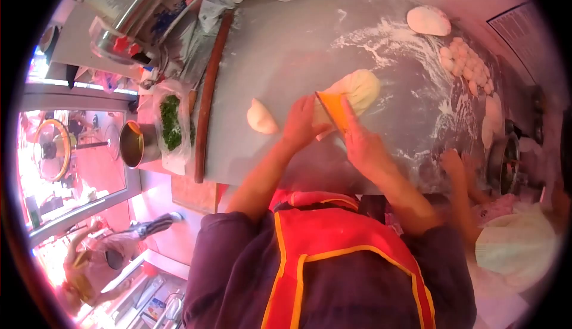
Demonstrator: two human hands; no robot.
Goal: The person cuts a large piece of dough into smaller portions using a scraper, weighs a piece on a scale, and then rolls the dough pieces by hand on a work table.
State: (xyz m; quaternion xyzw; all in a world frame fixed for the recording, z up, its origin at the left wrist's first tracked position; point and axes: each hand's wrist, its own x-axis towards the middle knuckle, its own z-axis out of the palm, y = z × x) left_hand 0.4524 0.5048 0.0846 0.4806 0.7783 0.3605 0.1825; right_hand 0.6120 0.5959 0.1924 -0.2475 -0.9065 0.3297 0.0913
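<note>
An orange scraper (333, 109) is in my right hand (361, 141), its edge against a large lump of pale dough (360, 89) on the grey worktop (268, 49). My left hand (302, 123) lies just left of the scraper, its fingers pointing away from me and its thumb apart. A small bit of dough shows between my two hands. Farther left, a separate cut piece of dough (261, 117) rests on the worktop.
A long wooden rod (213, 90) lies along the left edge, beside a bag of chopped greens (171, 123) and a metal pot (132, 144). At right are small dough pieces (465, 64), a round dough (429, 21), a metal pan (505, 161) and a co-worker's hands (456, 165).
</note>
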